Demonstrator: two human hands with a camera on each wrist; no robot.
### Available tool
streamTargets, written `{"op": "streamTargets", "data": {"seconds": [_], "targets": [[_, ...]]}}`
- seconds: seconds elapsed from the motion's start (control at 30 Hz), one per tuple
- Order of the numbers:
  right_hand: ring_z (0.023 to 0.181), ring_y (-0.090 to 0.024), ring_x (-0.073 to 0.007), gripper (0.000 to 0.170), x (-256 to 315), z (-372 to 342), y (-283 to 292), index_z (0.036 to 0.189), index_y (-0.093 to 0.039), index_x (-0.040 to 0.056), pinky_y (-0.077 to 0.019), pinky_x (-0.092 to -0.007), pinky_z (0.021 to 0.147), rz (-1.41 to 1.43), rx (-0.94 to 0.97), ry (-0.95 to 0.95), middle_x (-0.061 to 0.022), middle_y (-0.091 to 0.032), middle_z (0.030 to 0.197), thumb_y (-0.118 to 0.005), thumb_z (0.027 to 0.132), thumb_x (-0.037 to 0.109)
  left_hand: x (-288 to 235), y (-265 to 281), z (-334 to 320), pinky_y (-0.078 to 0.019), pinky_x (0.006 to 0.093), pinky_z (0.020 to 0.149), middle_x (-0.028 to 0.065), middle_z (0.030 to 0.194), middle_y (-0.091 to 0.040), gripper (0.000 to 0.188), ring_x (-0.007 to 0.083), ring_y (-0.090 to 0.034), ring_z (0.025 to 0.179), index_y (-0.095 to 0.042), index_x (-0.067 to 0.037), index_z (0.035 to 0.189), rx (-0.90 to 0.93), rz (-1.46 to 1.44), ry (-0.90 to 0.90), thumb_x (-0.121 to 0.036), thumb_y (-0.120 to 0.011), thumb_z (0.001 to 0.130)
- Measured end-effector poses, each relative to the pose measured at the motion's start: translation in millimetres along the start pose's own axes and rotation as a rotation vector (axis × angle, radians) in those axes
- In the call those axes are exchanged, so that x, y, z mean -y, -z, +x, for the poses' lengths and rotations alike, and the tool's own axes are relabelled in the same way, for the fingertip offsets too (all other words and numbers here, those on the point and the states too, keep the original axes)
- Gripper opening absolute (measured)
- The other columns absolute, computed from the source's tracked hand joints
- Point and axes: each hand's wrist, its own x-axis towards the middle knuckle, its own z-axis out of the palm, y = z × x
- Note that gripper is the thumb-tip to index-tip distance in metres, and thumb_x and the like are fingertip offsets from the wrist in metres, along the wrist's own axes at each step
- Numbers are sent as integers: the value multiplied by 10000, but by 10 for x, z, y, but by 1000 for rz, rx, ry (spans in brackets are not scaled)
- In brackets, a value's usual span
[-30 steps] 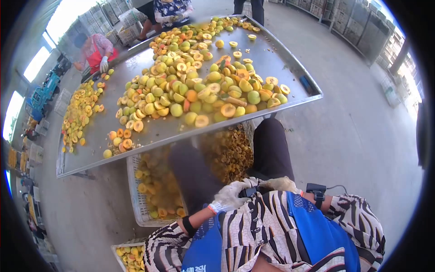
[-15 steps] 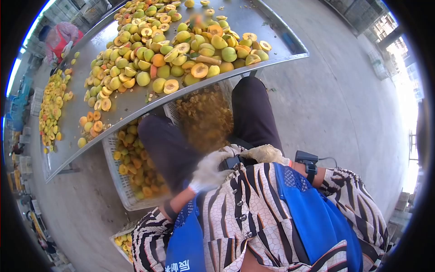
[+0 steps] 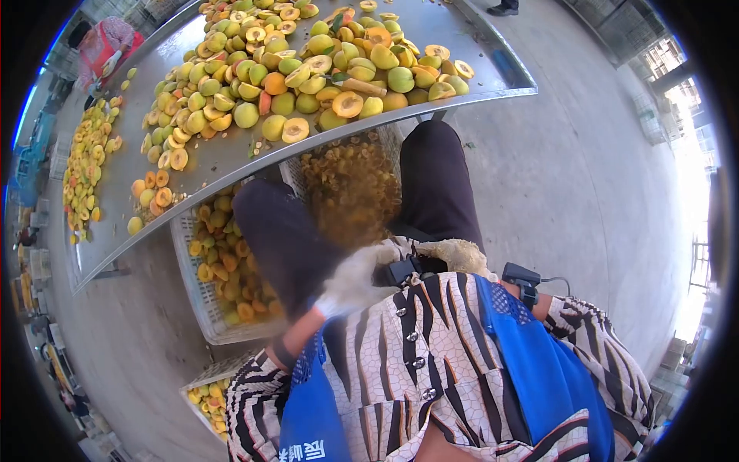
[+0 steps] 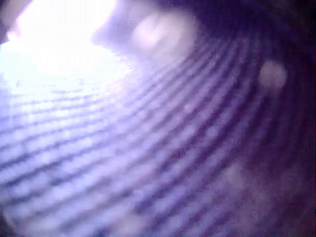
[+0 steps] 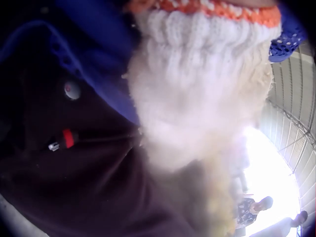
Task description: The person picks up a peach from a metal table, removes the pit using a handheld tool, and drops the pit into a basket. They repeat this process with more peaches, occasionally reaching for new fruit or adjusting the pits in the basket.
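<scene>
In the head view, both hands are at the waist, around a small black box (image 3: 403,270). My left hand (image 3: 352,283), in a white knit glove and blurred, holds this box between thumb and fingers. Close on its other side is my right hand (image 3: 456,254), in a stained glove; whether it grips the box too I cannot tell, as its fingertips are hidden. The right wrist view shows the glove's ribbed cuff (image 5: 207,34) and a thin cord with a red-banded tip (image 5: 68,138) over dark trousers. Blurred ribbed fabric (image 4: 148,158) fills the left wrist view.
A metal table (image 3: 223,165) ahead bears heaped yellow-green stone fruit (image 3: 246,115), many halved, and a wooden handle (image 3: 366,88). Crates of fruit (image 3: 192,289) and stones (image 3: 346,181) stand beneath, around the knees. Another person (image 3: 108,46) works at the far left.
The head view has tilted downward, so the table sits higher in it. My left hand shifts slightly about the black box; both hands stay at the waist.
</scene>
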Motion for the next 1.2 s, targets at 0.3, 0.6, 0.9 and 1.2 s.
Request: {"op": "streamTargets", "data": {"seconds": [0.3, 0.6, 0.9, 1.2], "targets": [[1099, -608, -286, 684, -106, 114, -22, 1332, -553, 151, -448, -376, 958, 13, 77, 460, -134, -625, 1227, -534, 858, 642, 17, 151, -251, -533, 363, 789, 130, 955, -645, 498, 249, -658, 905, -655, -67, 1088, -7, 371, 36, -299, -835, 686], [1130, -586, -303, 692, -83, 227, -42, 1344, -542, 136, -433, -388, 975, 18, 142, 606, -146, -604, 1256, -552, 856, 627, 232, 185, -394, -475, 384, 901, 147, 1089, -635, 465, 305, -599, 1010, -654, -91, 1178, 31, 165, -2, -352, -724, 799], [1161, -563, -320, 701, -57, 235, -28, 1355, -532, 122, -418, -400, 992, 31, 178, 663, -158, -583, 1285, -571, 855, 611, 439, 77, -368, -489, 337, 867, 140, 1081, -657, 414, 252, -622, 974, -683, -117, 1174, 39, -133, 99, -257, -759, 792], [1192, -541, -337, 712, -78, 279, -41, 1367, -522, 108, -404, -412, 1009, 51, 225, 719, -170, -562, 1314, -589, 853, 595, 403, 186, -350, -465, 336, 952, 145, 1132, -645, 501, 253, -605, 1069, -640, -91, 1245, 121, -114, 182, -260, -763, 790]]}}
